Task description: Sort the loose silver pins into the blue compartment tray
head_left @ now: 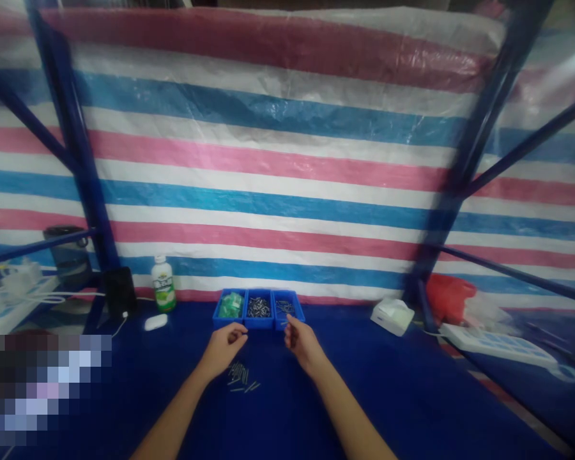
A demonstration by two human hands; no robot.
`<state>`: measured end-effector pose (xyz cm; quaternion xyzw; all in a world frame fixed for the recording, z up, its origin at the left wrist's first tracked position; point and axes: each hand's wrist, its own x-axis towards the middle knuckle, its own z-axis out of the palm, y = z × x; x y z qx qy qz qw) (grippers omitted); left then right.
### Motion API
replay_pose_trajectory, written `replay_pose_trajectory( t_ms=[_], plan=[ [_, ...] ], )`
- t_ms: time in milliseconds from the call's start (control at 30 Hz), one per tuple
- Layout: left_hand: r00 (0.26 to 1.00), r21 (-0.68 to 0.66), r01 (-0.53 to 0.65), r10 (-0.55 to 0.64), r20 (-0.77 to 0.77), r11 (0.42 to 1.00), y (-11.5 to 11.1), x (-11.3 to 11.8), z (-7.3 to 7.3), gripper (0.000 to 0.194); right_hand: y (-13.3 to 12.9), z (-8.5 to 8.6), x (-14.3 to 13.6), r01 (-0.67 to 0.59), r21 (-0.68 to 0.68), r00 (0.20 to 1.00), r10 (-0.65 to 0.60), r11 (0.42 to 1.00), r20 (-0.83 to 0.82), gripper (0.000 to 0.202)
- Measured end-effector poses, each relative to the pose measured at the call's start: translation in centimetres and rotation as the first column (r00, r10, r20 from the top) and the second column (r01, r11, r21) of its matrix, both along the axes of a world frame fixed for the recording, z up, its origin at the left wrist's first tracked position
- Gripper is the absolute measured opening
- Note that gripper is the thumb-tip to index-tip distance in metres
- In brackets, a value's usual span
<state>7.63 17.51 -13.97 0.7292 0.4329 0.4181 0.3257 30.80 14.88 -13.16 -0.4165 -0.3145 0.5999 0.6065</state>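
Observation:
Three blue bins stand side by side on the dark blue tabletop. Green packets (pixel 231 305) fill the left bin, small dark metal parts (pixel 259 307) the middle one, and thin metal pins (pixel 284 306) lie in the right one. My right hand (pixel 301 340) is at the front edge of the right bin, fingers pinched; what they hold, if anything, is too small to name. In front of the left bin, my left hand (pixel 227 345) has its fingers curled together, their contents unclear. Several loose pins (pixel 239 375) lie on the table just below my left hand.
At the left are a white bottle (pixel 163 284), a white case (pixel 156 322) and a black phone (pixel 119 292) with a cable. A tissue pack (pixel 392 315), a red bag (pixel 449 298) and a power strip (pixel 503 347) lie at the right. Blue posts flank the tabletop (pixel 374 383).

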Motion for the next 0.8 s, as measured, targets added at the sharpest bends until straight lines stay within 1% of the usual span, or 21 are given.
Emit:
replay_pose_trajectory(
  t_ms=[33,100,167,200,233,267,300,333,367,400,433,500,533,600,800],
  plan=[
    [1.000,0.000,-0.004,0.004,0.001,1.000,0.1,0.0,0.0,0.029,0.1,-0.2,0.0,0.001,-0.016,1.000,-0.001,1.000,0.028,0.034],
    [1.000,-0.001,-0.008,0.008,0.005,1.000,0.3,0.0,-0.1,0.028,0.2,-0.4,-0.2,-0.032,-0.025,0.993,0.035,0.999,0.114,0.040],
    [1.000,0.007,-0.013,0.012,0.008,1.000,0.6,0.0,-0.2,0.027,0.0,-0.5,-0.6,-0.090,0.013,0.958,0.083,0.996,0.275,0.044],
    [1.000,0.014,-0.015,0.015,0.005,1.000,0.8,0.0,-0.3,0.026,-0.2,-0.5,-0.9,-0.123,0.065,0.918,0.089,0.990,0.386,0.044],
    [1.000,0.020,-0.017,0.017,0.001,1.000,0.9,0.0,-0.3,0.025,-0.6,-0.5,-1.2,-0.172,0.138,0.858,0.079,0.975,0.508,0.041],
    [1.000,0.024,-0.019,0.019,-0.005,1.000,0.9,0.0,-0.4,0.025,-1.0,-0.4,-1.6,-0.240,0.220,0.776,0.050,0.946,0.629,0.038],
    [1.000,0.025,-0.021,0.021,-0.010,0.999,0.9,-0.1,-0.4,0.025,-1.5,-0.3,-2.0,-0.327,0.293,0.680,0.009,0.898,0.733,0.033],
    [1.000,0.023,-0.022,0.022,-0.016,0.999,0.9,-0.1,-0.3,0.025,-2.1,-0.2,-2.3,-0.422,0.336,0.581,-0.034,0.842,0.813,0.030],
    [1.000,0.020,-0.023,0.023,-0.021,1.000,0.8,-0.1,-0.3,0.025,-2.6,-0.1,-2.7,-0.508,0.341,0.490,-0.060,0.791,0.870,0.029],
    [0.999,0.017,-0.024,0.025,-0.023,1.000,0.7,-0.2,-0.3,0.025,-3.1,0.0,-3.0,-0.579,0.317,0.407,-0.070,0.751,0.911,0.030],
    [0.999,0.015,-0.027,0.027,-0.024,1.000,0.6,-0.2,-0.3,0.025,-3.5,0.1,-3.2,-0.631,0.279,0.337,-0.068,0.724,0.939,0.032],
    [0.999,0.016,-0.032,0.032,-0.026,0.999,0.5,-0.3,-0.3,0.025,-3.9,0.0,-3.6,-0.684,0.198,0.235,-0.044,0.702,0.971,0.035],
    [0.999,0.018,-0.034,0.035,-0.026,0.999,0.5,-0.3,-0.4,0.024,-4.0,-0.1,-3.8,-0.692,0.168,0.203,-0.034,0.703,0.979,0.034],
    [0.999,0.021,-0.032,0.032,-0.027,0.999,0.6,-0.3,-0.5,0.023,-3.9,-0.4,-3.9,-0.696,0.139,0.174,-0.022,0.705,0.985,0.029],
    [0.997,0.035,-0.024,0.026,-0.066,0.999,1.1,-0.2,-1.0,0.021,-3.5,-0.8,-3.8,-0.684,0.140,0.181,-0.019,0.715,0.983,0.016]
  ],
)
